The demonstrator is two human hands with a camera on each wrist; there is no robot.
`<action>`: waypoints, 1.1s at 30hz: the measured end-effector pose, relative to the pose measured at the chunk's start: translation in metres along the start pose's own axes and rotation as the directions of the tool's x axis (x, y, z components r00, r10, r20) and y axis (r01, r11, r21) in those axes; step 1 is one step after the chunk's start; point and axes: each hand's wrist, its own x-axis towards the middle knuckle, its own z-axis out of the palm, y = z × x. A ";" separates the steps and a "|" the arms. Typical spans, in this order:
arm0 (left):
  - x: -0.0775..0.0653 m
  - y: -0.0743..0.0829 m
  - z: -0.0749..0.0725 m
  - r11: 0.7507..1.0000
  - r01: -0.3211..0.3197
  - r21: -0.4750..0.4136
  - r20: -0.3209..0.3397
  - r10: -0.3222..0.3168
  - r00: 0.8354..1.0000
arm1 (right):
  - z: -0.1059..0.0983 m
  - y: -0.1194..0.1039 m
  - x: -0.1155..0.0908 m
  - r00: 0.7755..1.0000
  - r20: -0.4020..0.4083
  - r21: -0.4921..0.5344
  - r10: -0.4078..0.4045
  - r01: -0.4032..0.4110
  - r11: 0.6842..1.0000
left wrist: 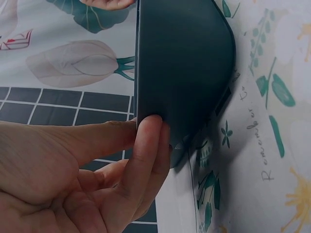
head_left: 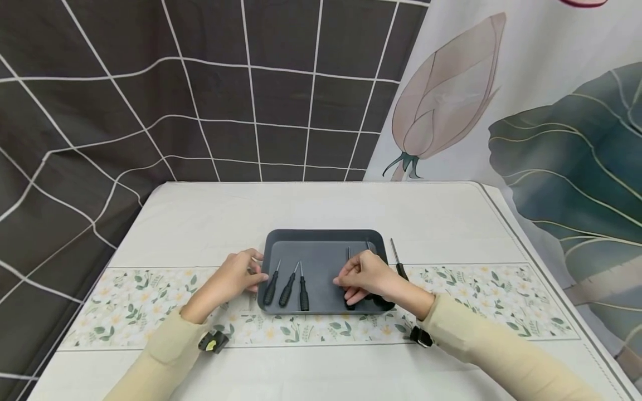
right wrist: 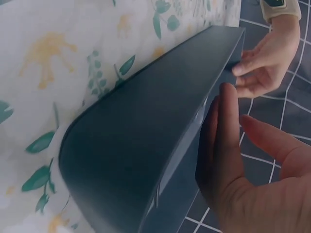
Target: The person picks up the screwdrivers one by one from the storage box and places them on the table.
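Note:
A dark grey tray lies on the table. My left hand pinches its left rim, the thumb over the edge and the fingers against the outer wall; the left wrist view shows this hand close up. Three black-handled screwdrivers lie side by side in the tray's left part. My right hand is over the right part, thumb and fingertips apart in the right wrist view, beside a screwdriver that it partly covers. Behind that hand, another screwdriver's shaft shows, its handle mostly hidden.
One more screwdriver lies on the table just right of the tray, against its edge. The white tablecloth has a floral band under the tray. A dark checked curtain hangs behind the table.

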 end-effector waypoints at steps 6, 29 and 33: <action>-0.001 0.000 0.000 1.000 -0.005 -0.011 0.003 0.005 1.000 | 0.010 0.000 0.008 1.000 -0.011 0.017 0.026 -0.026 1.000; 0.000 -0.001 -0.001 1.000 -0.008 -0.015 0.011 0.008 1.000 | 0.036 -0.002 0.027 1.000 -0.028 -0.005 0.005 -0.005 1.000; -0.002 0.001 -0.002 1.000 -0.004 -0.026 0.020 0.005 1.000 | 0.041 -0.003 0.030 0.999 -0.032 -0.019 -0.009 0.008 1.000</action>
